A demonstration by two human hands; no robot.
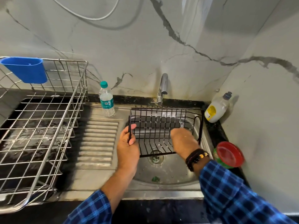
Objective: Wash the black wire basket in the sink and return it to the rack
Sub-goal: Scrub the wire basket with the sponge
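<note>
The black wire basket (155,122) is held tilted over the steel sink (171,173), below the tap (163,88). My left hand (127,147) grips the basket's left corner wire, thumb on top. My right hand (184,141) reaches inside the basket and rests on its wire floor; its fingers are hidden, so I cannot tell whether they hold anything. The steel dish rack (40,131) stands on the counter to the left, with a blue plastic cup (25,69) hooked on its back rim.
A water bottle (106,99) stands by the ribbed drainboard (97,141). A white soap bottle (216,109) leans in the back right corner. A red-lidded green tub (229,155) sits right of the sink. Walls close in behind and on the right.
</note>
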